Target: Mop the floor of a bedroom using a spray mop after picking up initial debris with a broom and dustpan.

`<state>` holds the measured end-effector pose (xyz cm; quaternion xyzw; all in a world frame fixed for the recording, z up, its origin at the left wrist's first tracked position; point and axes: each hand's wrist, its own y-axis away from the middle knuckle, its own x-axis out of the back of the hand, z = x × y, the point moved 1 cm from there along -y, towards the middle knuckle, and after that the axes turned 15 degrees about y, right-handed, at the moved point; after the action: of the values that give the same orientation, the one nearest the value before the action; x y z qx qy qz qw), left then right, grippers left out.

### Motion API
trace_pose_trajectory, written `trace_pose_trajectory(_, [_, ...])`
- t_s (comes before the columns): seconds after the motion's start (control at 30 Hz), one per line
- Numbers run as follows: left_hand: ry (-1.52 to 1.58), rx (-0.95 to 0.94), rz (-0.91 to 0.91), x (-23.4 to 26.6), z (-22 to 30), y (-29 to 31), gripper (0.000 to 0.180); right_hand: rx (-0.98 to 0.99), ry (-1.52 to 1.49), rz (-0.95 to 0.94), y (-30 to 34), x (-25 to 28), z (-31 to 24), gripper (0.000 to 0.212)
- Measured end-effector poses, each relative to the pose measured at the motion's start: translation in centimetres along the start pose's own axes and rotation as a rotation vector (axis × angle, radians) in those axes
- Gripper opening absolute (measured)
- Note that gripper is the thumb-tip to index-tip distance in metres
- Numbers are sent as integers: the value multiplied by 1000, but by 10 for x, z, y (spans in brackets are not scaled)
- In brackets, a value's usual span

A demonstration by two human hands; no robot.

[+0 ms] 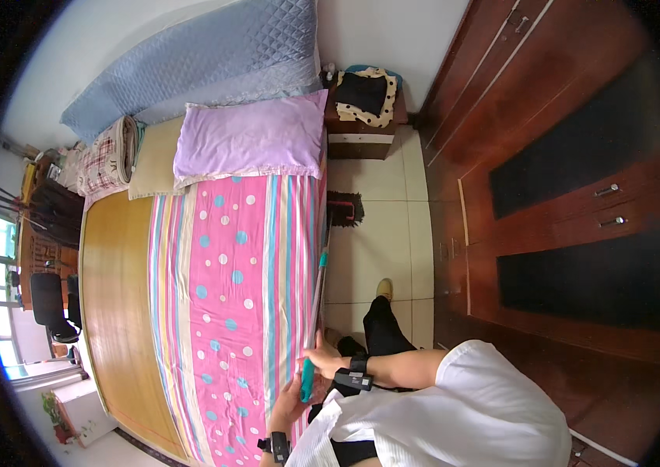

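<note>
A mop (317,300) with a slim pole and teal grips runs along the right side of the bed, between the bed and the tiled floor. Its dark, shaggy head (345,209) lies on the tiles near the nightstand, partly under the bed's edge. My right hand (324,359) is wrapped round the pole just above the teal end grip. Lower down, by that grip, my left hand (289,398) is closed on the handle; some of its fingers are hidden. Both hands are close together beside the bed edge.
The bed (225,311) has a pink striped and dotted sheet, a purple pillow (248,140) and a blue quilted headboard (213,58). A nightstand (357,145) bears folded cloths. Dark red wardrobes (470,194) line the right. My shoe (384,288) stands on pale tiles (380,229).
</note>
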<state>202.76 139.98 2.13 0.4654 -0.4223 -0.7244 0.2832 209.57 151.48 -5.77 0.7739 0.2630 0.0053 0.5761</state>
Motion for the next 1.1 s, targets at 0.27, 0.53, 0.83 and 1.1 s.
trace_pose_trajectory(0.27, [18, 70, 18, -94, -16, -35, 58, -25, 17, -170, -143, 93, -29, 19])
trace_pose_trajectory(0.53, [17, 147, -101, -226, 4, -136, 57, 268, 245, -2, -178, 201, -163, 35])
trace_pose_trajectory(0.83, [-148, 297, -228, -289, 2, -167, 61, 163, -213, 63, -125, 293, -202, 22])
trace_pose_trajectory(1.1, [-486, 238, -201, -279, 11, -165, 56, 29, -52, 55, -131, 304, -195, 29])
